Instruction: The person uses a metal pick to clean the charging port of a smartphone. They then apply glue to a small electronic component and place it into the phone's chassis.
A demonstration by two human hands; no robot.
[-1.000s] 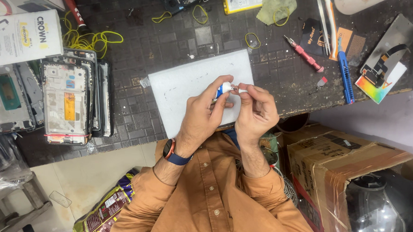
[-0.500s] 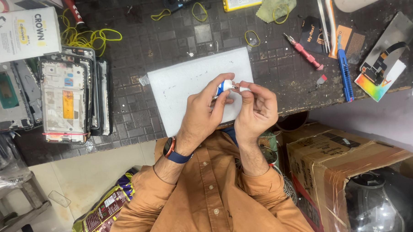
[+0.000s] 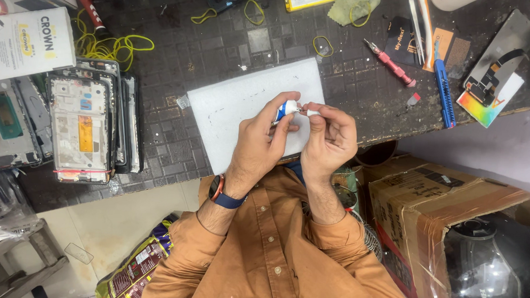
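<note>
- Over the near edge of the white board (image 3: 243, 107), the left hand (image 3: 259, 146) grips a small white-and-blue tube (image 3: 287, 108), fingers closed round it.
- The tube's long axis runs nearly level, its tip pointing right toward the right hand (image 3: 331, 136).
- The right hand pinches a small white cap (image 3: 312, 113) just beside that tip, fingers curled shut on it.
- Well apart to the right lie a pink-handled tool (image 3: 391, 65) and a blue knife (image 3: 444, 90); phone frames (image 3: 81, 122) are stacked at the left.
- Nothing stands between the hands.
- Compared with a second ago, both hands hold the same pose and place; the tube has barely shifted.
</note>
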